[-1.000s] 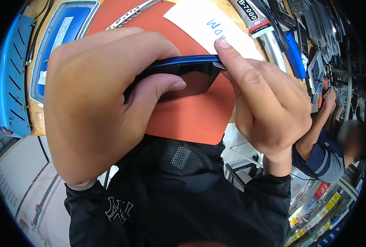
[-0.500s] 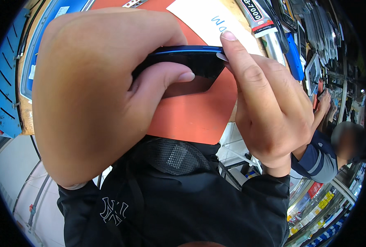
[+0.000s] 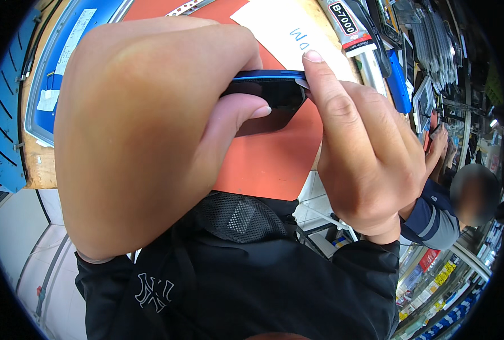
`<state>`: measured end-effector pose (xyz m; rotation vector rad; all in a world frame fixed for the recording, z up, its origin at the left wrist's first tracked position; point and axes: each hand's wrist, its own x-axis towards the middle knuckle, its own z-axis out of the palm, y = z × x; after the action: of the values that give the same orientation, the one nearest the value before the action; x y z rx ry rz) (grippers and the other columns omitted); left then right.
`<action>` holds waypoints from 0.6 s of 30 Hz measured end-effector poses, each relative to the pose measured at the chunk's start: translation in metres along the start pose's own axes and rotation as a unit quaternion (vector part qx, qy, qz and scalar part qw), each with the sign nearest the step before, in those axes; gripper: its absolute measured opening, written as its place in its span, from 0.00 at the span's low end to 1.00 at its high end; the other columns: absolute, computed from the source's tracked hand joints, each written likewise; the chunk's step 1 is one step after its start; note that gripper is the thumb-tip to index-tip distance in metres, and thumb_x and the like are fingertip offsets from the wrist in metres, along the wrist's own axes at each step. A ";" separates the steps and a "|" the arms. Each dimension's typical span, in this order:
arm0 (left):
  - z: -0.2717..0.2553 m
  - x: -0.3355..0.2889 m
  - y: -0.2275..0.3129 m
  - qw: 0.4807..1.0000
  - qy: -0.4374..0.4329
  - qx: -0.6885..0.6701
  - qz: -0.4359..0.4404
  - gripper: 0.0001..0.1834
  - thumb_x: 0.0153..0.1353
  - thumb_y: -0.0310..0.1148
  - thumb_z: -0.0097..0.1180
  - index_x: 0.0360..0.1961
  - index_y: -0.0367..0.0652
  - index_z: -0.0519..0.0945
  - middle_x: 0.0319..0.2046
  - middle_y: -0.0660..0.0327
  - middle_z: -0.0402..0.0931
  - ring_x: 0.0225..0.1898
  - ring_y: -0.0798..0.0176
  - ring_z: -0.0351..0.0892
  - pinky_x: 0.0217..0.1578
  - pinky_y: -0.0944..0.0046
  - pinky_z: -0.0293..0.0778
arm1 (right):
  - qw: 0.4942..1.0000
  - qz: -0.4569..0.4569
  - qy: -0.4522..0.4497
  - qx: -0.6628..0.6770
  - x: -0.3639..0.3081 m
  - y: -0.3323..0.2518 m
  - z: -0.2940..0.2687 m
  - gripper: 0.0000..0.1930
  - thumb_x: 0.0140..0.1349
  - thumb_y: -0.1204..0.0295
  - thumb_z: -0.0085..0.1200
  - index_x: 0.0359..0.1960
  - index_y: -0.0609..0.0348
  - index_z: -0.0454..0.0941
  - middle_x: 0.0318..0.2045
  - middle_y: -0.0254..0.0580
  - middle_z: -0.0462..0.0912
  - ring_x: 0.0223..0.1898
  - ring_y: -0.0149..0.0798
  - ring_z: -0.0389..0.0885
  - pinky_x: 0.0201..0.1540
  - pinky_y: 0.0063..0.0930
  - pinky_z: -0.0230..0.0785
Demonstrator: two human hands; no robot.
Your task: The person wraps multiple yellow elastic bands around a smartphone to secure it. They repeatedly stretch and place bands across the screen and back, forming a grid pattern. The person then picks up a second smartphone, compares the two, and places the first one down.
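Observation:
A smartphone [image 3: 280,96] with a dark screen and blue frame is tilted so that its blue edge faces up. My left hand [image 3: 203,71] is closed round its left end, thumb lying across the screen and the other fingers behind. At the right corner, my right hand [image 3: 371,153] pinches the phone, its index fingertip rising just above the blue edge. A small pale sliver [image 3: 302,83] shows under that finger against the frame; I cannot tell whether it is the thumbnail or a thin tool. Below the phone lies an orange-red mat [image 3: 269,164].
White paper [image 3: 274,28] with blue handwriting lies beyond the phone. A glue tube [image 3: 351,31] and a blue-handled tool [image 3: 398,85] lie at right, near stacked parts [image 3: 439,39]. A blue tray [image 3: 48,102] sits at left. Another person [image 3: 439,215] works at far right.
The phone and both hands sit slightly lower in the picture, and the left hand a little further right. My grip on the phone looks the same.

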<state>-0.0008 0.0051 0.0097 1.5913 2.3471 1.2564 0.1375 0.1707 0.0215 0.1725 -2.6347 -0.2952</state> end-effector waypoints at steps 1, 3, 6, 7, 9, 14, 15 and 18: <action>0.000 0.000 0.000 1.000 0.000 0.002 0.003 0.12 0.48 0.24 0.72 0.34 0.33 0.83 0.27 0.52 0.82 0.29 0.50 0.84 0.33 0.62 0.76 | 1.000 0.001 0.003 -0.008 0.000 -0.001 0.001 0.17 0.54 0.81 0.68 0.48 0.65 0.88 0.25 0.41 0.81 0.26 0.36 0.81 0.30 0.28 0.74; 0.000 -0.001 0.000 1.000 0.000 0.007 0.006 0.12 0.48 0.24 0.73 0.34 0.34 0.83 0.27 0.52 0.82 0.29 0.50 0.83 0.33 0.62 0.76 | 1.000 -0.003 0.014 -0.019 -0.001 -0.004 0.003 0.19 0.53 0.81 0.68 0.49 0.65 0.88 0.25 0.41 0.81 0.26 0.36 0.81 0.31 0.28 0.74; 0.000 -0.002 -0.001 1.000 0.004 0.015 0.012 0.12 0.48 0.25 0.73 0.34 0.34 0.83 0.27 0.52 0.81 0.29 0.50 0.83 0.32 0.62 0.76 | 1.000 0.007 0.021 -0.017 -0.002 -0.009 0.006 0.22 0.50 0.83 0.67 0.51 0.68 0.87 0.27 0.42 0.82 0.28 0.37 0.81 0.33 0.28 0.75; 0.001 -0.003 -0.001 1.000 0.005 0.019 0.014 0.12 0.48 0.25 0.73 0.34 0.34 0.83 0.27 0.52 0.81 0.29 0.50 0.83 0.32 0.62 0.76 | 1.000 0.011 0.021 -0.015 -0.002 -0.011 0.006 0.23 0.50 0.83 0.66 0.51 0.69 0.86 0.27 0.43 0.82 0.28 0.37 0.81 0.33 0.28 0.76; 0.000 -0.003 -0.001 0.999 0.003 0.028 0.018 0.12 0.48 0.25 0.73 0.34 0.34 0.83 0.27 0.52 0.81 0.29 0.50 0.83 0.32 0.62 0.76 | 1.000 0.016 0.012 -0.013 -0.001 -0.014 0.005 0.24 0.49 0.84 0.64 0.52 0.71 0.85 0.28 0.45 0.82 0.29 0.38 0.81 0.34 0.28 0.76; 0.003 -0.006 0.006 0.999 0.011 0.040 0.003 0.12 0.48 0.25 0.73 0.34 0.34 0.83 0.27 0.51 0.81 0.29 0.48 0.82 0.32 0.61 0.76 | 1.000 0.024 -0.017 -0.006 0.001 -0.023 -0.002 0.25 0.48 0.85 0.60 0.53 0.74 0.84 0.30 0.46 0.82 0.28 0.39 0.80 0.34 0.28 0.76; 0.003 -0.006 0.006 0.999 0.013 0.041 0.003 0.13 0.48 0.25 0.73 0.34 0.34 0.83 0.27 0.51 0.81 0.29 0.48 0.82 0.32 0.61 0.76 | 0.999 0.028 -0.028 0.001 0.002 -0.026 -0.004 0.25 0.48 0.85 0.59 0.53 0.74 0.84 0.30 0.46 0.82 0.28 0.39 0.80 0.33 0.28 0.76; 0.003 -0.007 0.005 0.999 0.018 0.050 0.007 0.13 0.48 0.25 0.72 0.34 0.34 0.83 0.28 0.51 0.81 0.29 0.48 0.82 0.31 0.60 0.76 | 0.999 0.025 -0.021 0.005 0.004 -0.026 -0.001 0.25 0.47 0.84 0.60 0.52 0.75 0.84 0.29 0.46 0.81 0.28 0.39 0.80 0.33 0.28 0.75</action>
<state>0.0082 0.0021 0.0082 1.6304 2.4620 1.1977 0.1360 0.1443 0.0177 0.1039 -2.6774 -0.2715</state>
